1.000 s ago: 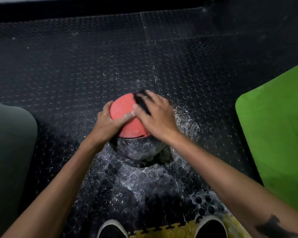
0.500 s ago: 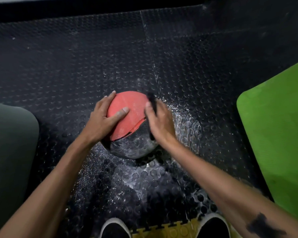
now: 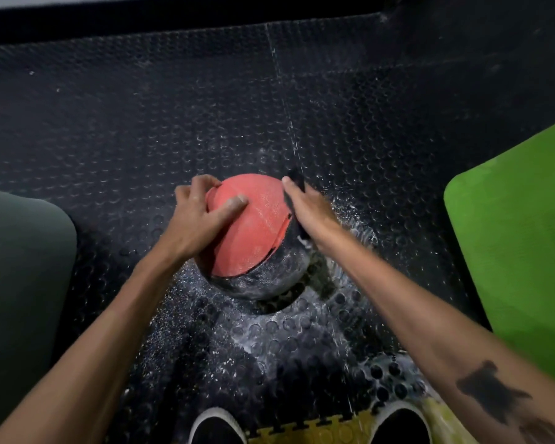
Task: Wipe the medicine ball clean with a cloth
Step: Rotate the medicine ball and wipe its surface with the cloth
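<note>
The red and black medicine ball (image 3: pixel 250 232) sits on the wet studded rubber floor (image 3: pixel 141 123), dead centre. The left hand (image 3: pixel 196 216) grips it at 9 o'clock so it can't roll, while the right hand (image 3: pixel 308 206) presses a dark cloth (image 3: pixel 297 182) against its 3 o'clock side; that grip looks flat, can't tell for sure

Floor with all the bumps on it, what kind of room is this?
Probably a gym or workout room. The studded black rubber floor, the red and black medicine ball and the green exercise mat all point that way.
</note>
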